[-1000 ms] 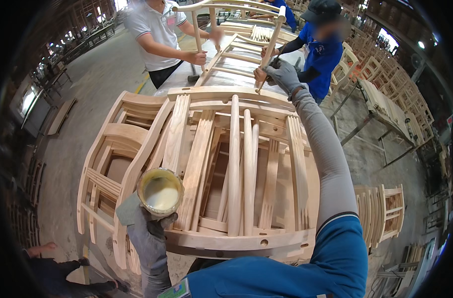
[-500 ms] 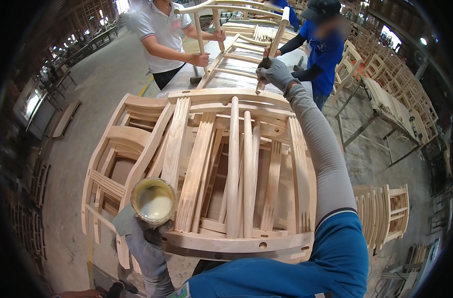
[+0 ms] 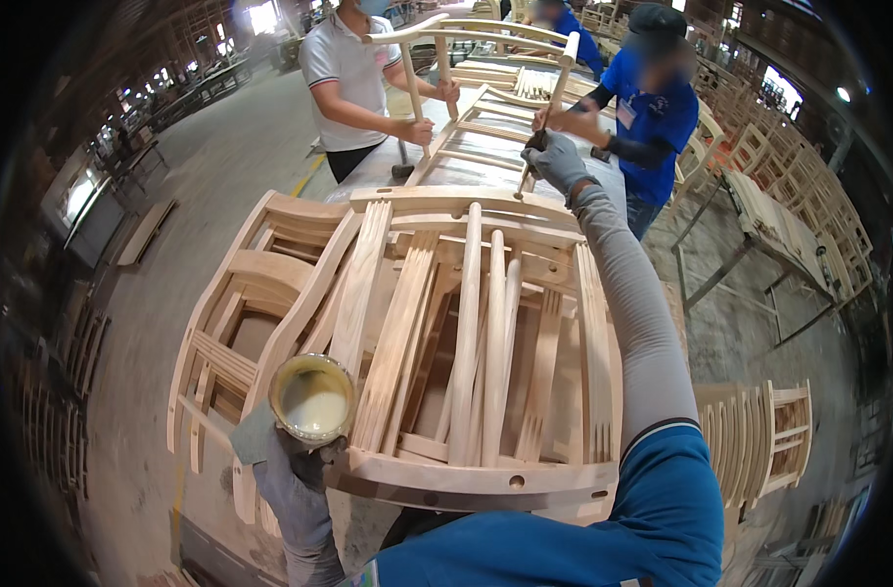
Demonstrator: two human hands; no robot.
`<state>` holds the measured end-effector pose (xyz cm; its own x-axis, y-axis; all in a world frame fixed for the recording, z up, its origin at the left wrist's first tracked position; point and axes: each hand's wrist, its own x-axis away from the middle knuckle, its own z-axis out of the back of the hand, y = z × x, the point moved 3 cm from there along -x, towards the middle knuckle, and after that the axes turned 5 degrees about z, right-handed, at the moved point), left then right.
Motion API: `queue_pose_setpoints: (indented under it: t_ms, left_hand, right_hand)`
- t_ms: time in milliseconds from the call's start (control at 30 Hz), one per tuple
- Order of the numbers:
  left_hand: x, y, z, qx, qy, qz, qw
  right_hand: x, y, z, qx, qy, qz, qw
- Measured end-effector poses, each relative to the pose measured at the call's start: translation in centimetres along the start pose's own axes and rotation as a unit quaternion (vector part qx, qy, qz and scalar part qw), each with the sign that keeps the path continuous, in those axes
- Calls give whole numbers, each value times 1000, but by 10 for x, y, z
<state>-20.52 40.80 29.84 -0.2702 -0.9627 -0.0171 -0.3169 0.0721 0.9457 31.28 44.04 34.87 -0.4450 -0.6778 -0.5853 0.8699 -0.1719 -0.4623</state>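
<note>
- At the lower left, the gloved left hand (image 3: pixel 295 474) is wrapped around an open-topped jar (image 3: pixel 314 368), with a grey-green piece (image 3: pixel 251 435) beside its grip
- The jar sits just above the near left edge of the piled wooden parts; its pale liquid (image 3: pixel 315 403) looks creamy and should slosh if tipped, so hold it low around the wall, mouth level; the rim looks coated and perhaps slick
- Far forward, the gloved right hand (image 3: pixel 562 163) has bent fingers against a dark object (image 3: pixel 536 141) by a wooden post (image 3: pixel 564 73); whether they are clamped on it, I cannot tell
- That post belongs to a raised frame, likely stiff and fairly light, best taken by its uprights, as the white-shirted co-worker (image 3: pixel 353 83) does; the blue-shirted co-worker (image 3: pixel 657 108) has hands close to the post, crowding the right hand
- Loose round rods (image 3: pixel 466 342) and a curved rail (image 3: pixel 476 479) fill the space between both arms, and could roll or snag a sleeve
- Beyond, a hammer (image 3: pixel 402 170) rests on the shiny tabletop (image 3: pixel 370 179)
</note>
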Motion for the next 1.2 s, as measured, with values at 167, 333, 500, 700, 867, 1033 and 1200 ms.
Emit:
queue_pose_setpoints:
  t_ms: [167,333,500,700,867,1033,1200]
  left_hand:
    - [0,2,1,25,-15,-8,1000]
    - [3,15,5,-60,9,5,998]
    - [11,22,-4,-42,-24,20,999]
    - [12,29,5,-27,-57,32,998]
    - [-18,29,16,-11,-90,58,994]
    - [-71,19,31,28,-173,91,980]
    - [-129,1,50,55,-211,122,968]
  right_hand:
    - [21,-39,21,-126,-14,12,992]
    - [100,-170,22,-510,-104,-14,854]
    - [173,-247,30,-540,-238,74,804]
    - [196,-274,8,-483,-299,57,821]
    - [178,-267,-9,-709,-160,-170,665]
    - [172,-247,-60,-710,-175,-283,621]
    - [159,-255,-103,-681,-138,-323,643]
